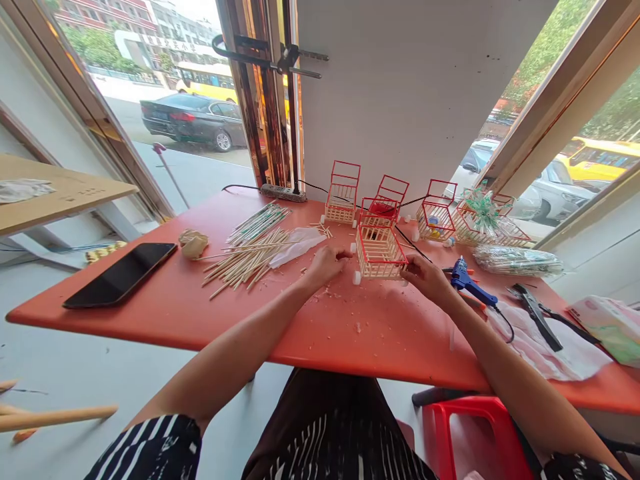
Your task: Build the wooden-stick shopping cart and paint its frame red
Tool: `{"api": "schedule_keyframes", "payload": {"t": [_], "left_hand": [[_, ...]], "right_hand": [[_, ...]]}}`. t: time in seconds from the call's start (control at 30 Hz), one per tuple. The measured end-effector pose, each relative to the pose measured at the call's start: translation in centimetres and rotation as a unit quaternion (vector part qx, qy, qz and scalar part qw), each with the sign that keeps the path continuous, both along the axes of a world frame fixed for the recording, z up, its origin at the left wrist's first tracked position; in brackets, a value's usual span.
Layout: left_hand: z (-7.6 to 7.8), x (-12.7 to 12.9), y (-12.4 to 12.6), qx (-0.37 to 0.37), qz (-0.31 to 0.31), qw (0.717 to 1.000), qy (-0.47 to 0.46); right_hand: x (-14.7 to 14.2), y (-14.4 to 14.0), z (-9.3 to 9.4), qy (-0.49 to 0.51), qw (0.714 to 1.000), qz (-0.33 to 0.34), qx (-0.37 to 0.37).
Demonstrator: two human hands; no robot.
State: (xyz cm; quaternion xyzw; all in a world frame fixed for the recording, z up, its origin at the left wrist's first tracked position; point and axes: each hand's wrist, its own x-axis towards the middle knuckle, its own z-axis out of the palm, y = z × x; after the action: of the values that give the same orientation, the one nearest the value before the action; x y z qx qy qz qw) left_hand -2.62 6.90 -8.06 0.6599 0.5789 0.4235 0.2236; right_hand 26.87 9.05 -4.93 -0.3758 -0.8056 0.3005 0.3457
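Note:
A miniature shopping cart (383, 252) built of pale wooden sticks, with a red rim and white wheels, is near the middle of the red table. My right hand (425, 277) grips its right front corner between thumb and fingers. To the left of the cart, my left hand (326, 264) hovers low over the tabletop, fingers loosely bent toward a white wheel (357, 277), with a small gap showing. Nothing is visible in that hand. Behind stand similar carts, among them one at the left (341, 203) and one at the right (436, 217).
Loose wooden sticks (245, 263) and wrapped sticks (259, 221) lie left. A phone (123, 273) rests near the left edge. On the right are a blue glue gun (473, 283), a black-handled tool (537, 317) and a tissue pack (610, 323). A power strip (283, 193) sits behind.

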Motion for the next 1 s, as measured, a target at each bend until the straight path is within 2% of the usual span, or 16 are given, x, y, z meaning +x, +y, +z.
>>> {"api": "schedule_keyframes", "payload": {"t": [0.17,0.33,0.5,0.6,0.73,1.0], "left_hand": [[1.3,-0.4,-0.3,0.020,-0.006,0.999,-0.030],[2.3,-1.1,-0.4,0.030,0.031,0.995,-0.086],[2.7,-0.9,-0.5,0.025,0.056,0.994,-0.088],[2.9,-0.6,-0.6,0.008,0.054,0.995,-0.084],[2.9,-0.3,-0.8,0.007,0.044,0.995,-0.087],[2.1,-0.3,-0.5,0.030,0.021,0.995,-0.094]], "right_hand": [[0.2,0.1,1.2,-0.004,1.000,-0.002,0.005],[-0.5,0.9,3.8,0.008,1.000,-0.022,0.021],[-3.4,3.4,7.3,0.050,0.997,-0.019,0.056],[-5.6,5.8,8.6,0.073,0.994,-0.020,0.085],[-8.4,9.6,8.8,0.083,0.992,-0.002,0.095],[-12.8,15.7,7.5,0.066,0.993,0.010,0.098]]}}
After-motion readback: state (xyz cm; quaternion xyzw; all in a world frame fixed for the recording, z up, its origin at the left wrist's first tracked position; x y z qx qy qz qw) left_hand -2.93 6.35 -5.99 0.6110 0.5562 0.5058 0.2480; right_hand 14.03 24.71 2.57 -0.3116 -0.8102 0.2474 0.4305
